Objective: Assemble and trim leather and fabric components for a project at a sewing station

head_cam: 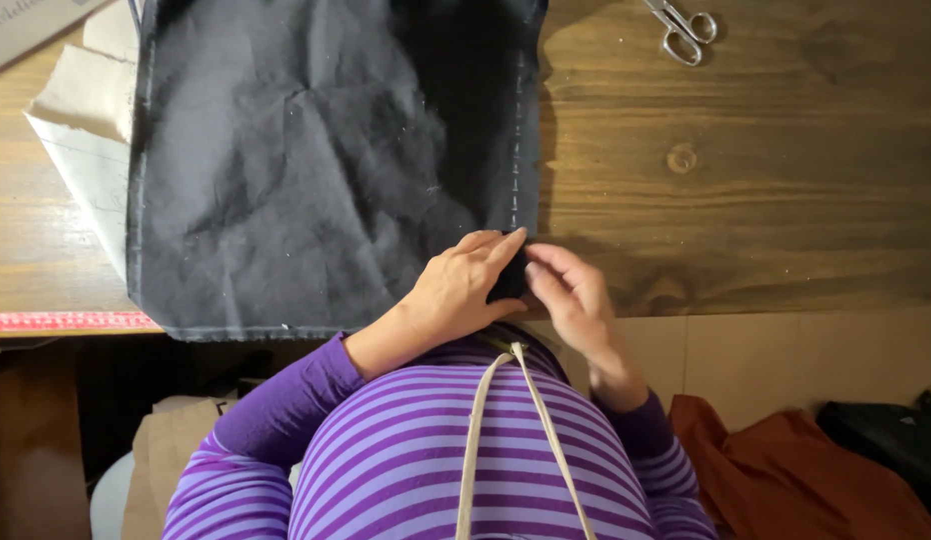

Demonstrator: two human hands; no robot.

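Note:
A large piece of black fabric [316, 150] lies flat on a wooden table [746, 200], with a white dashed line running down its right edge. My left hand [464, 285] rests on the fabric's near right corner, fingers pinching the edge. My right hand [576, 295] meets it from the right, its fingertips gripping the same corner. Both hands hold the black corner between them at the table's front edge.
Metal scissors [683, 30] lie at the far right of the table. Beige paper pattern pieces [86, 130] stick out from under the fabric's left side. A red measuring tape [66, 322] runs along the table's front edge. Orange cloth [786, 480] and a black bag [886, 440] lie on the floor.

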